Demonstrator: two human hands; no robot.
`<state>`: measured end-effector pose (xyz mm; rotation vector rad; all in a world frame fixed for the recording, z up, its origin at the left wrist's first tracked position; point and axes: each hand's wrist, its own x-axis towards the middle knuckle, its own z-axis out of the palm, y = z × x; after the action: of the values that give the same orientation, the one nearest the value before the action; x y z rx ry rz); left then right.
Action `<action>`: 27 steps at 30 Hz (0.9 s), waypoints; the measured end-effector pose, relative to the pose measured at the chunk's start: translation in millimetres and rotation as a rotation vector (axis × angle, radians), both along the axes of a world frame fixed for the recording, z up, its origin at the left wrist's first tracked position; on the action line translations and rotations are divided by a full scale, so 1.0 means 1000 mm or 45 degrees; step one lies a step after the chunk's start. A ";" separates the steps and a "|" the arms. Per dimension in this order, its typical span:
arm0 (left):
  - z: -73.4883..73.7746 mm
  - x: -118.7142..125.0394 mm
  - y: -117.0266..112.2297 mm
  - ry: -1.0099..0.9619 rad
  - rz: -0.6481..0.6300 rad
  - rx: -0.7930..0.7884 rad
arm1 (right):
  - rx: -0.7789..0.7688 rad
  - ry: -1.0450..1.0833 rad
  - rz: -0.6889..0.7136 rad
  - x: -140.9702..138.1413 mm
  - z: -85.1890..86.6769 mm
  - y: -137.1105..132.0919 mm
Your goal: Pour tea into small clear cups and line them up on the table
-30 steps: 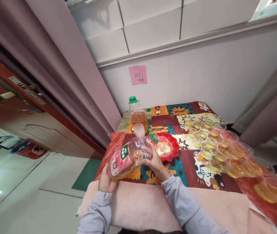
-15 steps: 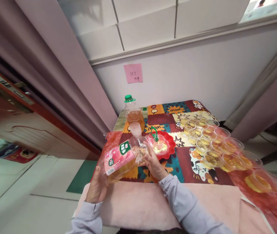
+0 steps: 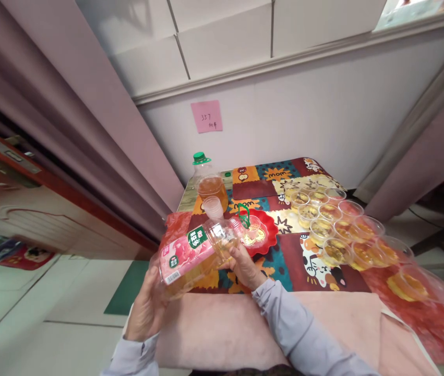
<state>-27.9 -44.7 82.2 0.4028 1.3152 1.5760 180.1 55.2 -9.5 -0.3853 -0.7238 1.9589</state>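
Just left of the red scalloped tray (image 3: 273, 237), a labelled bottle (image 3: 196, 257) is held tilted above the tabletop (image 3: 186, 202), its neck directed toward the tray. Compared with the frame of one second ago, more of the pink label (image 3: 180, 256) is turned to view, and the bottle's base is less covered by the left hand (image 3: 147, 309). The base is clasped by the left fingers, partly hidden; the shoulder is clamped by the fingers of the right hand (image 3: 245, 267), nearer the tray. Yellowish liquid (image 3: 196, 275) is seen along the bottle's lower side. Beyond the tray, to its left, an upright green-capped bottle (image 3: 213, 192), part-filled with amber liquid, is partly overlapped by a clear cup stack (image 3: 213, 208). Right of the tray, rows of clear cups (image 3: 345, 230) are seen with yellow contents, dark pieces being visible in several.
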 end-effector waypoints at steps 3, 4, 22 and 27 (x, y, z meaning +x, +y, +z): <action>0.004 0.003 0.001 0.012 0.006 -0.021 | 0.009 0.014 -0.003 0.001 -0.001 0.000; 0.005 0.004 0.002 0.016 0.007 -0.028 | 0.015 0.017 -0.004 0.001 -0.001 0.000; 0.007 0.005 0.001 0.030 0.027 -0.051 | 0.033 0.019 0.016 0.000 -0.002 0.001; 0.009 0.008 0.001 0.021 0.015 -0.030 | 0.033 -0.010 0.004 0.000 -0.002 0.002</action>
<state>-19.7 -43.5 91.1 0.3946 1.3498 1.5683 180.2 56.8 -11.3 -0.3765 -0.7540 1.9503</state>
